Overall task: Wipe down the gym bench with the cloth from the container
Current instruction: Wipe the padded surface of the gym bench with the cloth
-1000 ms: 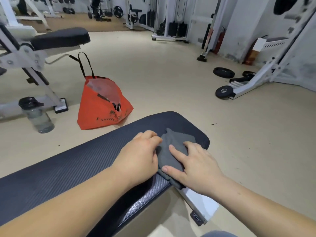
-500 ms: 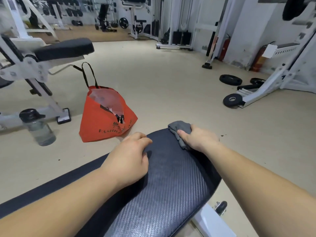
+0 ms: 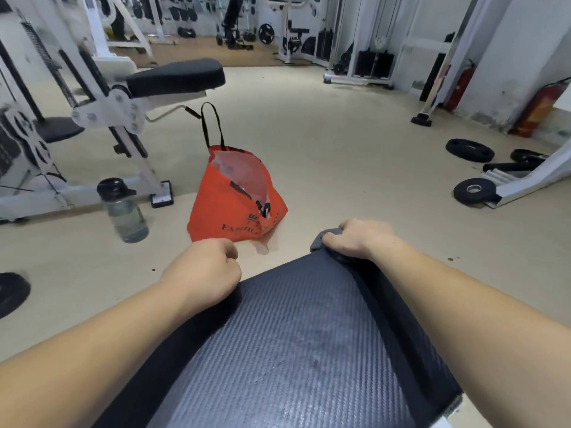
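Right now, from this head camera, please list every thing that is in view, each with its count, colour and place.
gym bench: one, dark grey textured pad, foreground centre.
cloth: one, grey, on the bench's far end, under the right hand.
bag: one, red-orange with black handles, on the floor beyond the bench.
water bottle: one, clear with black lid, on the floor left of the bag.
exercise machine: one, white frame with black pad, at left.
weight plates: at least three, black, on the floor at the right side and left edge.
fire extinguishers: two, red, by the right wall.
left hand: one, fingers curled, holding nothing, at the bench's left edge.
right hand: one, grips the cloth.
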Tool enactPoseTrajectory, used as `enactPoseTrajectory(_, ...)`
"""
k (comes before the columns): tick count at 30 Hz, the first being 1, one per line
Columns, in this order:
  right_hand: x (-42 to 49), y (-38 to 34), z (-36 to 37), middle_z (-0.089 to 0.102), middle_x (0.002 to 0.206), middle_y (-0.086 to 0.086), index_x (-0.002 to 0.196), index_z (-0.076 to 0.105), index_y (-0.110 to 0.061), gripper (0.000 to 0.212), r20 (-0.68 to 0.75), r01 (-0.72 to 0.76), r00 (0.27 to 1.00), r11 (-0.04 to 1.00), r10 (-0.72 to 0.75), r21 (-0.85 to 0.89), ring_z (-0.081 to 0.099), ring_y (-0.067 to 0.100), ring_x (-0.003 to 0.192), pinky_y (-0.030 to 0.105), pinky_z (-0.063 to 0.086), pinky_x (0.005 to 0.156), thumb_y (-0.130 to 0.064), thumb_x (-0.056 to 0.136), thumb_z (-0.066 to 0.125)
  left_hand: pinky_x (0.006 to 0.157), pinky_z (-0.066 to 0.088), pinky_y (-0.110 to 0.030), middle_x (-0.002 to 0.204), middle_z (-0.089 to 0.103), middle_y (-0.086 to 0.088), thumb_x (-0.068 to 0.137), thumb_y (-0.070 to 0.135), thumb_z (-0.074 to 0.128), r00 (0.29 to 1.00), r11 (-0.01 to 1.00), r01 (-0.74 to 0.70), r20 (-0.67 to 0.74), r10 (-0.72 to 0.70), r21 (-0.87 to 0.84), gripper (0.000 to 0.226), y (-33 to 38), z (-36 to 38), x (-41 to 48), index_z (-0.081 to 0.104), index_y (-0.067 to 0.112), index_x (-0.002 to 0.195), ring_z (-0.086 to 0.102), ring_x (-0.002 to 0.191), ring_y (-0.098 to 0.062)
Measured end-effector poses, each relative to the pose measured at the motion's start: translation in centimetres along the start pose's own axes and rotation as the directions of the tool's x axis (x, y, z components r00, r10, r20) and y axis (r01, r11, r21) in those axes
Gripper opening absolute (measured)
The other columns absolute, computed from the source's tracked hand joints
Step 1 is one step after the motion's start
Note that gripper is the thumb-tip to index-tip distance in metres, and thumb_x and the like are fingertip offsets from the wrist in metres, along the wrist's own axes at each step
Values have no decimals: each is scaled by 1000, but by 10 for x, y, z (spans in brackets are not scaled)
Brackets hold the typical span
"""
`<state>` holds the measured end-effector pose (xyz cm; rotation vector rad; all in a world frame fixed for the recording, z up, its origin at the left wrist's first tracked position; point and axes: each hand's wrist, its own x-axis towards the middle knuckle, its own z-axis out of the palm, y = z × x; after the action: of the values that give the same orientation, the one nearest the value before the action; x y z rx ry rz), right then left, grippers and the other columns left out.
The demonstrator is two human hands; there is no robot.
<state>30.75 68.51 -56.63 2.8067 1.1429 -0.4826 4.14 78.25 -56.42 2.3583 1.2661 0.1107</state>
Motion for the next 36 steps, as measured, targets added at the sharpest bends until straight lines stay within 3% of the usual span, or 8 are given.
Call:
enactPoseTrajectory(8,-42,-104,15,70,125,3,104,64,-29,45,140,192,975,971,-172,-142,62,32,120,39,49,100,-62,85,40,107,50,-38,132,69,3,84,16,40,1000,999,-17,19,18,-28,49,-79,-28,-35,69,26,122,62,123,-21)
enactPoseTrajectory(12,-91,-182,37,67,132,8,123,68,-24,66,206,364,918,926,-340,-96,60,35,122,46,49,103,-66,89,30,105,50,-34,129,71,5,88,19,43,1000,1000,15,8,-15,7,43,-132,-48,-67,70,27,120,63,120,-18)
enactPoseTrajectory(19,-192,-333,80,66,139,11,133,63,-18,74,216,574,803,818,-555,-33,59,34,128,44,46,103,-66,100,18,105,50,-36,129,69,5,91,18,46,982,987,159,-107,-158,-3,38,-242,-109,-145,70,27,119,62,120,-19)
enactPoseTrajectory(26,-258,-437,103,56,149,16,142,50,-14,62,232,627,747,776,-623,69,52,35,135,43,40,105,-48,104,15,110,45,-34,144,58,7,92,16,52,964,968,226,-118,-238,-111,47,-334,-153,-230,60,25,138,58,124,-13)
enactPoseTrajectory(29,-276,-477,104,50,155,17,146,49,-13,59,267,657,700,744,-662,122,48,34,138,40,37,107,-43,106,19,116,37,-31,154,47,9,91,14,52,971,956,203,-85,-225,-213,60,-362,-170,-244,48,28,149,46,138,-12)
enactPoseTrajectory(31,-286,-499,103,57,147,15,137,57,-14,48,311,660,655,722,-688,208,53,30,130,38,38,100,-37,106,28,114,34,-30,154,49,6,93,15,51,972,943,187,-85,-218,-277,61,-377,-178,-243,45,29,152,45,140,-16)
enactPoseTrajectory(33,-284,-511,103,66,121,12,112,65,-14,29,323,616,622,700,-714,362,60,27,107,37,41,89,-28,104,41,116,31,-29,157,46,7,95,23,51,977,940,174,-64,-201,-295,59,-386,-182,-237,43,29,153,41,144,-15)
enactPoseTrajectory(36,-266,-503,99,66,95,11,95,66,-11,25,326,341,722,724,-610,600,60,25,82,38,44,77,-29,98,50,120,32,-37,159,44,7,91,62,50,990,978,142,2,-143,-151,68,-389,-177,-218,39,37,154,38,147,-16)
